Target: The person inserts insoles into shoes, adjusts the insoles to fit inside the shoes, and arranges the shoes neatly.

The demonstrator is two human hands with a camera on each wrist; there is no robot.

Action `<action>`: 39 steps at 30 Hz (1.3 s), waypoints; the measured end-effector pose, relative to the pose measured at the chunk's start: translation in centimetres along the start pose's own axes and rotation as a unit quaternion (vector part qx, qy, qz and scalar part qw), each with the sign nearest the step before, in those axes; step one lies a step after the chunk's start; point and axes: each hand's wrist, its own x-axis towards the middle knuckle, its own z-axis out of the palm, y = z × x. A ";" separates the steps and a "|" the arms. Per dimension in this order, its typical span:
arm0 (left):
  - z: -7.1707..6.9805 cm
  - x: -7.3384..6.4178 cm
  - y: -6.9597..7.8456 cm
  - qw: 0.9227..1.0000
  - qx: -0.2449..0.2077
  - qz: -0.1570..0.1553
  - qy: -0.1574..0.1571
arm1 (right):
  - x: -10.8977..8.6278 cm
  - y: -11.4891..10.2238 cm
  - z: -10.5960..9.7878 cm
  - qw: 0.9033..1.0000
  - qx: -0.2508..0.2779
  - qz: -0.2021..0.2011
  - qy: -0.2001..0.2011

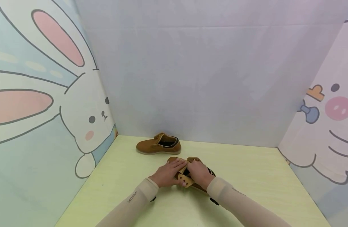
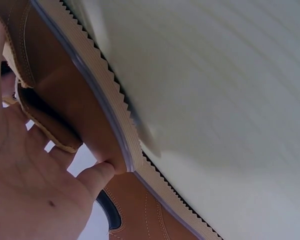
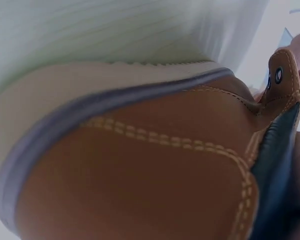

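Observation:
A brown lace-up shoe (image 1: 172,159) without laces lies on the table, its toe towards the far left and its eyelet flaps (image 1: 184,180) spread apart. My left hand (image 1: 166,174) grips its front part, with fingers over the toe and tongue and the thumb by the near flap. In the left wrist view the little finger touches the brown upper (image 2: 65,97) near the toe. My right hand (image 1: 200,174) reaches down into the shoe's opening; its fingertips are hidden inside. The right wrist view shows the stitched heel side (image 3: 140,185) close up.
A second brown shoe (image 1: 151,146) stands upright by the back wall, toe to the left. The pale yellow table (image 1: 247,176) meets a grey cloth wall (image 1: 205,78) behind. Printed side panels with a rabbit (image 1: 88,126) and a pig (image 1: 318,138) rise left and right.

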 end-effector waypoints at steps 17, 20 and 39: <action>-0.1 0.2 0.0 1.000 0.006 -0.005 -0.011 | -2.3 1.3 -2.6 0.992 0.061 -0.072 -0.086; -0.2 0.2 0.0 1.000 0.005 -0.003 -0.009 | -2.5 1.4 -2.6 0.990 0.068 -0.072 -0.096; 0.5 0.0 0.0 1.000 0.008 -0.003 -0.006 | -4.3 1.6 -4.7 0.978 0.071 -0.002 -0.197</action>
